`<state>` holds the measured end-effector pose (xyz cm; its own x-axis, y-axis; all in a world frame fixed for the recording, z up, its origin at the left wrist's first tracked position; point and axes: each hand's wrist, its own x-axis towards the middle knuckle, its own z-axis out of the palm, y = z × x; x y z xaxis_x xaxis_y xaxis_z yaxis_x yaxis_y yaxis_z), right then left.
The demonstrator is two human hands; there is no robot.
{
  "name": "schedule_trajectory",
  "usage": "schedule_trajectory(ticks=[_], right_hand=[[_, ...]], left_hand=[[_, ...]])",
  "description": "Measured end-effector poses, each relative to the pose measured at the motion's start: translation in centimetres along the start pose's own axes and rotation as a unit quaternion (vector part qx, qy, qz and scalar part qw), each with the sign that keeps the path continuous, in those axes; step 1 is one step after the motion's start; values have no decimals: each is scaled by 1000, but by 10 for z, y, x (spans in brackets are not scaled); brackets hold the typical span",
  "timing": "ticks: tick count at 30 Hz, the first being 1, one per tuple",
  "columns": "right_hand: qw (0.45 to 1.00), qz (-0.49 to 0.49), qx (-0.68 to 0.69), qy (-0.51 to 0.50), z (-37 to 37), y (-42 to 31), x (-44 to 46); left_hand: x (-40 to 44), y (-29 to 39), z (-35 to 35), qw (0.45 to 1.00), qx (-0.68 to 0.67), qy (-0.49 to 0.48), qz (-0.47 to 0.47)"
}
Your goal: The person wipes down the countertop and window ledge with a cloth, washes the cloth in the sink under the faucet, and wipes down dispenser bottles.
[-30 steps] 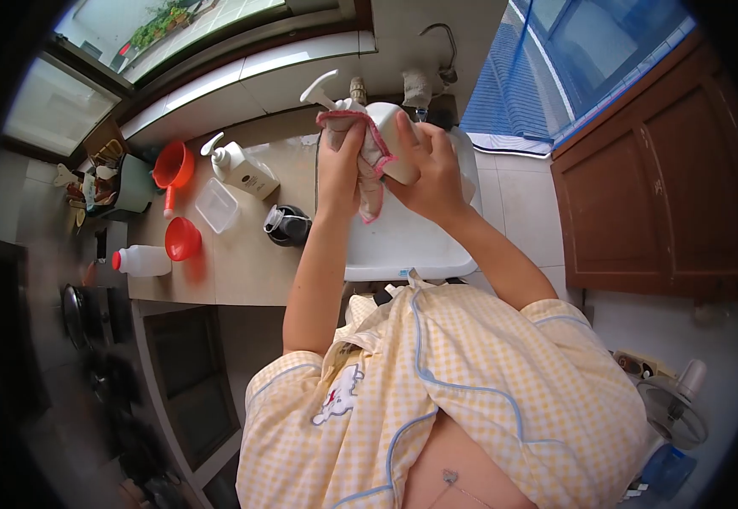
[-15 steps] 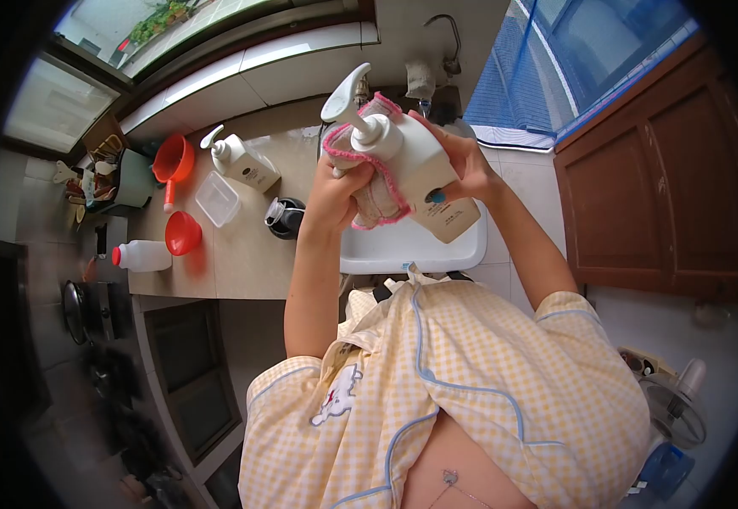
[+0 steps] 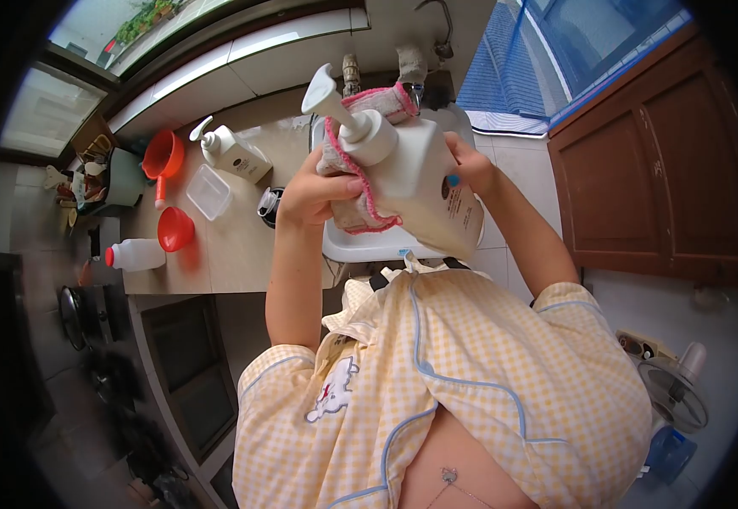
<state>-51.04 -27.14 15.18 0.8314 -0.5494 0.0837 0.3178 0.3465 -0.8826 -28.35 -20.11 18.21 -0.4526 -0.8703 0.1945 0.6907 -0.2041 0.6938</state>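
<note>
A large white pump bottle point(image 3: 424, 182) is held up in front of me over the white sink point(image 3: 356, 248), its pump head pointing to the upper left. My left hand point(image 3: 314, 191) presses a greyish cloth with pink edging point(image 3: 348, 212) against the bottle's left side, the thumb lying over the cloth. Part of the cloth also shows behind the pump collar. On the other side, my right hand point(image 3: 470, 165) grips the bottle near its dark printed label, with the fingers partly hidden.
On the counter point(image 3: 225, 263) are another pump bottle point(image 3: 237, 155), a clear tub point(image 3: 209, 192), a red ladle point(image 3: 164, 154), a red bowl point(image 3: 175, 229), a red-capped bottle point(image 3: 138, 254) and a dark jar point(image 3: 269, 206). A tap point(image 3: 443, 38) rises behind the sink.
The bottle has come closer to me and turned, so its side and label show larger. The cloth has moved from bunched near the pump to spread along the bottle's left side.
</note>
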Motion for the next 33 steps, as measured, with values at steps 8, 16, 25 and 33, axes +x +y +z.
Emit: schedule_trajectory(ticks=[8, 16, 25, 33], right_hand=[[987, -59, -148, 24, 30, -3, -3], [687, -259, -607, 303, 63, 22, 22], [900, -57, -419, 109, 37, -19, 16], [972, 41, -214, 94, 36, 10, 9]], left_hand=[[12, 9, 36, 967, 205, 151, -12], [27, -33, 41, 845, 337, 375, 179], [27, -33, -30, 902, 35, 370, 220], [33, -30, -12, 871, 47, 460, 168]])
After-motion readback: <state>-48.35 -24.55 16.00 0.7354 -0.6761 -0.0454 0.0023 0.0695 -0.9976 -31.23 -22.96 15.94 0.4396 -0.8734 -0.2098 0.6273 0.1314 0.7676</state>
